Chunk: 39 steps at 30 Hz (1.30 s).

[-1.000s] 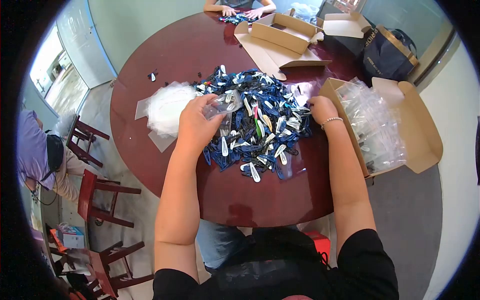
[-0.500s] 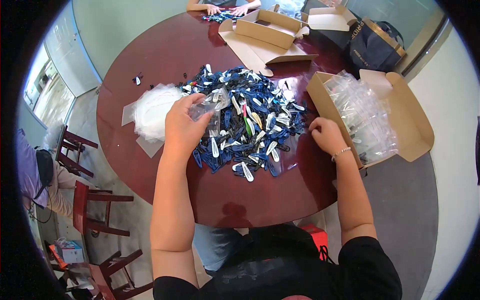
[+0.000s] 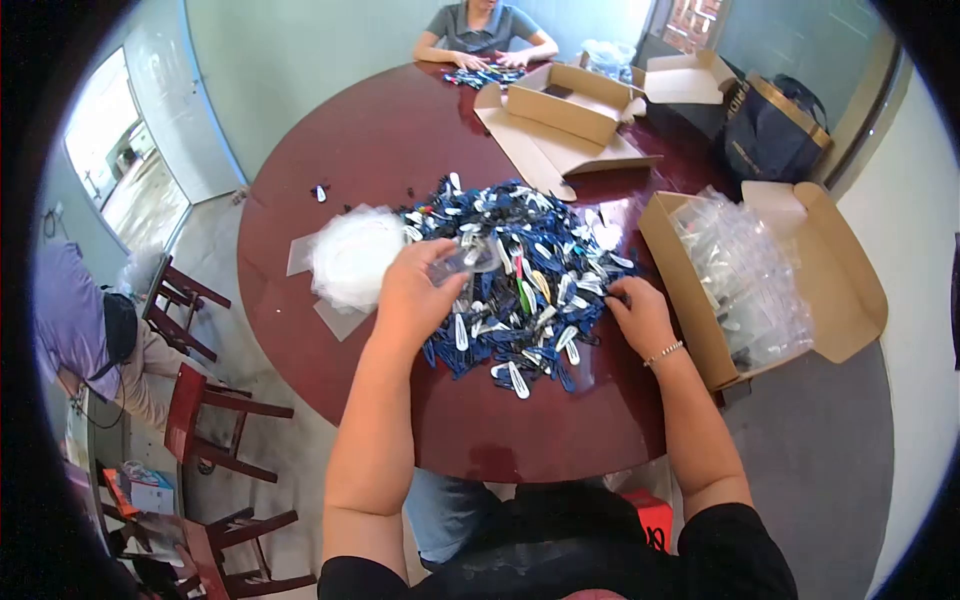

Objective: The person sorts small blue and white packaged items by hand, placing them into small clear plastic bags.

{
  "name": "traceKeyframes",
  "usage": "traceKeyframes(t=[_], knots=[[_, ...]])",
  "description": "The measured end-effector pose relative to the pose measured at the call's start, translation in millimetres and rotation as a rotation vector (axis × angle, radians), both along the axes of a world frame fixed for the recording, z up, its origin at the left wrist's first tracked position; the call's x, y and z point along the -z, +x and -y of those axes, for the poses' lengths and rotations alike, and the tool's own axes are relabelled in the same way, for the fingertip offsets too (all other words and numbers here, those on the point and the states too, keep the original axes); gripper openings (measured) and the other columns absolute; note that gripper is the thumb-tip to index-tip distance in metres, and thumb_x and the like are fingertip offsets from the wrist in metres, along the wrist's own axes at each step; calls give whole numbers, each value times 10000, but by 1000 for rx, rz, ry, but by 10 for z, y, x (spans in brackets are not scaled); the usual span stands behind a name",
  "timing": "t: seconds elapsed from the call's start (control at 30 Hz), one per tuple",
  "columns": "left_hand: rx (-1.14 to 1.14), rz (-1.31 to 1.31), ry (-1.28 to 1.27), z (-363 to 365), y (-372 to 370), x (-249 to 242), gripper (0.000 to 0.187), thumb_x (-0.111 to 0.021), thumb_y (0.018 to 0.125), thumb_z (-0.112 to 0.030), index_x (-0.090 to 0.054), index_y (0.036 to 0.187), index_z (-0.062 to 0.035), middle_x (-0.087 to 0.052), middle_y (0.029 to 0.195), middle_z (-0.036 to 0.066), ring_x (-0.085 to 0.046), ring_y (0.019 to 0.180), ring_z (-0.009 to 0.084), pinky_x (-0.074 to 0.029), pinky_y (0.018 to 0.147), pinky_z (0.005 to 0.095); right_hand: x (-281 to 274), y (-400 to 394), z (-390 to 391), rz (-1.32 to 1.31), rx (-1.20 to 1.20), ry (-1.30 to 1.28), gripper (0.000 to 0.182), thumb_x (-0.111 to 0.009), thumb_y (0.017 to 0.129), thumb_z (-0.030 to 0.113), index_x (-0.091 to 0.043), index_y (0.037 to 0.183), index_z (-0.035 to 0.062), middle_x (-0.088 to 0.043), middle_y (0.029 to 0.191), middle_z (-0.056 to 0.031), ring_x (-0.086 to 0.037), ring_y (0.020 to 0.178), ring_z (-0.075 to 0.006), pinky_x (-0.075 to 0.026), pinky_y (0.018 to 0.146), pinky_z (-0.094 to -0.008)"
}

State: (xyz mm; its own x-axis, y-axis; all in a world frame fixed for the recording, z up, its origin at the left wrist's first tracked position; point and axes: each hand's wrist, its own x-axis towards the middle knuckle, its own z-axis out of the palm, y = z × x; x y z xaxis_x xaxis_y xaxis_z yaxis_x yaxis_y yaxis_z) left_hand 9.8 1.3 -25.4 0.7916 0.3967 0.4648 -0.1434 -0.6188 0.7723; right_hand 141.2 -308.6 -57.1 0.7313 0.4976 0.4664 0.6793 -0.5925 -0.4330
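Observation:
A heap of snap hair clips (image 3: pixel 500 330), mostly dark blue, black and white, lies on the round table. My left hand (image 3: pixel 412 285) is over the heap's left side, thumb and fingers closed on a small clear plastic bag (image 3: pixel 478 258) with some clips seemingly inside. At the heap's right edge is my right hand (image 3: pixel 643 318), its fingers bent together against the clips; whatever they pinch is too small to make out. Left of the heap, a stack of clear plastic bags (image 3: pixel 355 262) sits close to my left hand.
A cardboard box (image 3: pixel 690 300) of filled clear bags stands at the right. Farther back are another open box (image 3: pixel 565 110) and a dark tote bag (image 3: pixel 775 130). Across the table (image 3: pixel 520 440), a person (image 3: pixel 487 35) handles more clips. Wooden stools (image 3: pixel 225 420) stand left.
The view has tilted up, showing more of the person opposite. My right hand has moved left from beside the box to the heap's edge. My left hand still holds the bag.

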Motion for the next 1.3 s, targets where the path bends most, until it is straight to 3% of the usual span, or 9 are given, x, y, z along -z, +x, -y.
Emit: traceKeyframes(t=[0.07, 0.2, 0.27, 0.63, 0.73, 0.93, 1.03, 1.17, 1.3], knots=[[-10, -32, 16, 46, -22, -77, 372, -758, 733, -122, -654, 1082, -47, -669, 1024, 117, -628, 967, 293, -508, 835, 371, -13, -76, 3, -59, 2, 114, 151, -699, 815, 41, -644, 952, 6, -659, 865, -98, -624, 690, -188, -504, 640, -297], [-1, -63, 64, 89, -44, -126, 377, -763, 735, -130, -653, 1086, -47, -664, 1044, 113, -609, 1011, 300, -501, 853, 382, 28, -92, 45, -304, -16, 245, 161, -668, 842, 32, -639, 997, 0, -669, 892, -126, -660, 721, -206, -520, 662, -309], [0, -61, 88, 101, -37, -122, 377, -768, 735, -140, -655, 1083, -49, -663, 1038, 111, -610, 1008, 299, -499, 857, 382, -21, -144, -1, -373, 6, 385, 167, -643, 868, 18, -651, 1032, -11, -680, 887, -101, -660, 696, -153, -524, 645, -281], [24, 13, 184, 137, -27, -83, 402, -752, 703, -101, -646, 1088, -61, -654, 1046, 114, -596, 1025, 314, -484, 889, 396, -164, -341, -104, -419, -71, 418, 175, -672, 848, 2, -686, 1021, -25, -707, 870, -86, -675, 713, -124, -529, 648, -243], [80, 75, 156, 178, -21, -118, 406, -756, 700, -89, -639, 1088, -56, -644, 1023, 117, -587, 1025, 312, -471, 899, 396, -436, -507, -280, -401, -206, 374, 176, -670, 854, -15, -678, 1029, -28, -693, 896, -51, -667, 745, -108, -530, 678, -226], [72, 108, 237, 205, -61, -190, 418, -765, 692, -103, -635, 1085, -44, -641, 1004, 115, -587, 1009, 314, -472, 890, 393, -1009, -637, -757, 9, -451, 319, 190, -702, 815, -12, -696, 1003, 7, -705, 919, -80, -654, 760, -114, -522, 666, -246], [72, 101, 251, 180, -57, -164, 432, -767, 691, -116, -634, 1097, -54, -642, 1003, 115, -587, 1008, 313, -472, 888, 394, -1082, -633, -981, 59, -511, 223, 220, -713, 803, 4, -689, 1021, 15, -706, 947, -85, -655, 752, -129, -523, 653, -247], [54, 22, 214, 194, -66, -169, 443, -771, 696, -132, -633, 1111, -64, -645, 1002, 112, -588, 1008, 311, -474, 885, 395, -1017, -600, -1166, -117, -528, 216, 247, -708, 800, 4, -675, 1044, 8, -703, 992, -89, -655, 753, -134, -525, 663, -243], [51, -30, 179, 156, -63, -154, 463, -779, 700, -160, -631, 1129, -69, -653, 1013, 111, -593, 1002, 314, -481, 876, 392, -1040, -540, -1162, -57, -464, 270, 215, -688, 820, 0, -680, 1034, 4, -697, 923, -81, -642, 754, -105, -516, 676, -226]])
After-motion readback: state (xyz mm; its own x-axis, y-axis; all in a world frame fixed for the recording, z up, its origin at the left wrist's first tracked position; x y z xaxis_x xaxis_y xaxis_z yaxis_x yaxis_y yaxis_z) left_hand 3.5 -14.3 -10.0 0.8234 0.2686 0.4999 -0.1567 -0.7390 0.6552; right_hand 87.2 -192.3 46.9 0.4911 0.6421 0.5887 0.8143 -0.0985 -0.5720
